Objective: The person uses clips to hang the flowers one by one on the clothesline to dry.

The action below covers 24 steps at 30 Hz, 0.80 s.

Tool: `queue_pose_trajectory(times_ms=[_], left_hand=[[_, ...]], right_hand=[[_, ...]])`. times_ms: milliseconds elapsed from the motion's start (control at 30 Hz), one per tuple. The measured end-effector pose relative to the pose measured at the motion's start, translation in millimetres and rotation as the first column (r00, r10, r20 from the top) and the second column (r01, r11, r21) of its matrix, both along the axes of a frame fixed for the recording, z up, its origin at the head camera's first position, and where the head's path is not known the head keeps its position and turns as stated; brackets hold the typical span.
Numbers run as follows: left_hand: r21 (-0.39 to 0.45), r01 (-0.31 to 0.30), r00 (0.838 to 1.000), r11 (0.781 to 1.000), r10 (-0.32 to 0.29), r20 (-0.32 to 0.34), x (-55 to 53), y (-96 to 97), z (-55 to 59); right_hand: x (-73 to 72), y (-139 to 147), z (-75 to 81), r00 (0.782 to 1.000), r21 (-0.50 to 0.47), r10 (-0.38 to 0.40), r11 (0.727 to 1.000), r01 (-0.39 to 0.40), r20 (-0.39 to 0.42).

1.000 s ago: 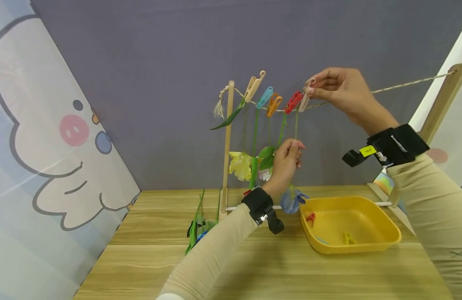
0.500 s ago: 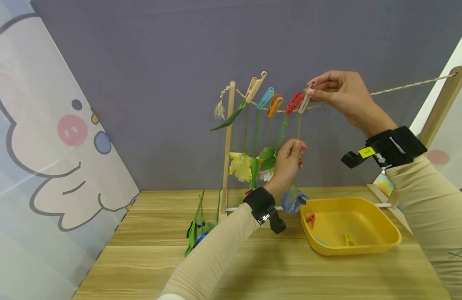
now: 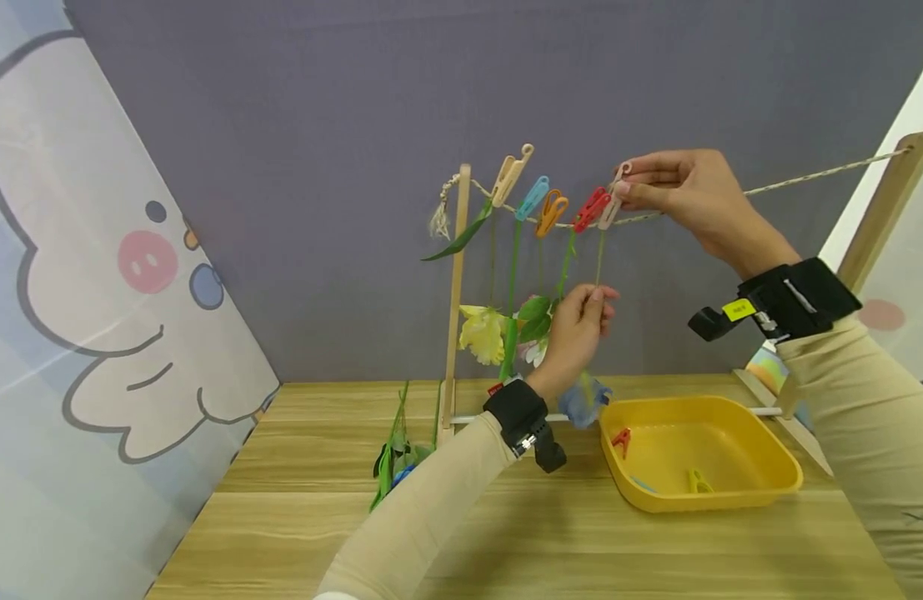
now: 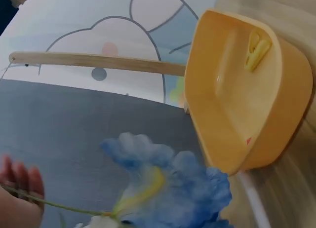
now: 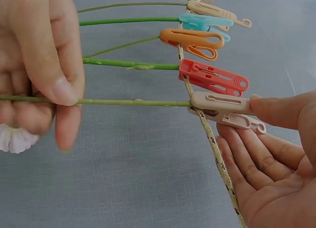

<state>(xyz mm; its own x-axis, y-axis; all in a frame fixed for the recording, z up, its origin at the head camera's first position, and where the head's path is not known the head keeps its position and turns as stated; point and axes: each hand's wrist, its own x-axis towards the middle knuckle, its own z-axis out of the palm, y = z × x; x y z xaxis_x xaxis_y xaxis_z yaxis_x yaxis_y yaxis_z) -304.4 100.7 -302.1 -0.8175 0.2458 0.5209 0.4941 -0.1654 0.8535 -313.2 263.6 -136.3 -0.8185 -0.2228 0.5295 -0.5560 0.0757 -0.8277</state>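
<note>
My right hand (image 3: 686,192) pinches a pale pink clothespin (image 5: 222,102) between the thumb and fingers. That clothespin sits on the rope (image 5: 217,159), and the upper end of a thin green stem (image 5: 133,102) lies in its nose. Lower down the same stem, my left hand (image 3: 574,333) holds it between thumb and fingers. From the stem hangs a blue flower (image 4: 173,193) with a yellow centre, head down. Just left along the rope are a red clothespin (image 3: 592,210), an orange one (image 3: 553,213), a light blue one (image 3: 532,198) and a beige one (image 3: 509,179), each with a stem.
Wooden posts (image 3: 458,283) hold the rope at both ends. A yellow basin (image 3: 701,500) on the table contains a red clothespin (image 3: 622,440), a yellow-green one (image 3: 698,481) and a small blue piece. More flower stems (image 3: 393,442) lie on the table at left.
My left hand has shifted slightly right with the stem, whose upper part has moved a little right as well. The right hand has dipped slightly and keeps its pinch on the clothespin.
</note>
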Motion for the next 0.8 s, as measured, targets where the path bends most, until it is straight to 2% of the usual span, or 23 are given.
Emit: queue_pose_trajectory(times_ms=[100,200,367,433,500,633,700,800], left_hand=[[-0.127,-0.064,0.997,0.99,0.057,-0.057,5.1,-6.2,1.5],[-0.255,-0.131,0.987,0.958,0.1,-0.129,12.0,-13.1,3.4],[-0.361,-0.187,0.968,0.914,0.11,-0.224,27.1,-25.1,6.1],[-0.375,-0.198,0.96,0.906,0.101,-0.262,34.1,-32.6,5.8],[-0.371,-0.211,0.944,0.904,0.089,-0.319,40.4,-42.1,3.9],[-0.344,-0.233,0.904,0.909,0.072,-0.421,51.1,-63.3,-2.2],[-0.329,-0.231,0.899,0.916,0.071,-0.433,55.3,-73.8,-5.0],[-0.31,-0.228,0.904,0.923,0.083,-0.419,61.6,-91.2,-7.4]], right_hand=[[-0.2,-0.3,-1.0,1.0,-0.01,0.008,1.0,-0.008,0.003],[0.6,0.5,-2.1,1.0,-0.003,-0.001,1.0,0.001,0.007],[2.9,2.2,-5.0,0.998,0.064,-0.064,0.996,0.066,-0.027],[3.5,2.3,-6.5,0.992,0.109,-0.112,0.987,0.118,-0.065],[5.1,2.4,-8.4,0.98,0.14,-0.162,0.974,0.178,-0.113],[10.1,5.9,-14.0,0.932,0.166,-0.26,0.937,0.307,-0.253],[13.0,9.4,-17.7,0.905,0.162,-0.292,0.921,0.353,-0.31],[17.5,15.0,-25.0,0.881,0.157,-0.312,0.909,0.385,-0.356]])
